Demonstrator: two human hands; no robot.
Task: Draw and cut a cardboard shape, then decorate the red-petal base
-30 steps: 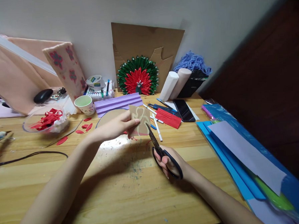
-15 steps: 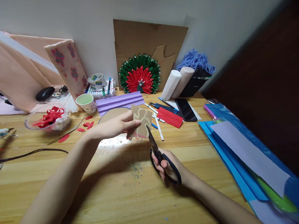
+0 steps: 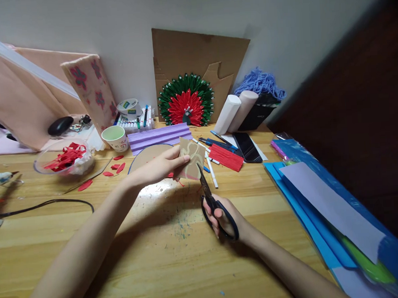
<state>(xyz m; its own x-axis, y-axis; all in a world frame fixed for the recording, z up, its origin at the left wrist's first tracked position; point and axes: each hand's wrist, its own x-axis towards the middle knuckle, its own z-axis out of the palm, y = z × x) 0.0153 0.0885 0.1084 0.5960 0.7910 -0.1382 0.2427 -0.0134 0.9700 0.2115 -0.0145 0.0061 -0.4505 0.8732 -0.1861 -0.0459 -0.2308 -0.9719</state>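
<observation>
Fingers (image 3: 177, 161) grip cardbd (image 3: 193, 160); scissors (image 3: 209, 199) prob. touching

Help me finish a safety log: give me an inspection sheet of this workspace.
Surface: pale wooden tabletop, marked with bluish specks.
Things in hand: brown cardboard piece with pale curved lines; black-handled metal scissors.
Clutter: rectangular red crinkled sheet; scattered red petal-shaped scraps.
Hands: left hand holds the cardboard piece; right hand grips the scissors at its edge.
Cables: thin black cable on the tabletop's left.
Surroundings: upright brown cardboard sheet before a pale wall.
</observation>
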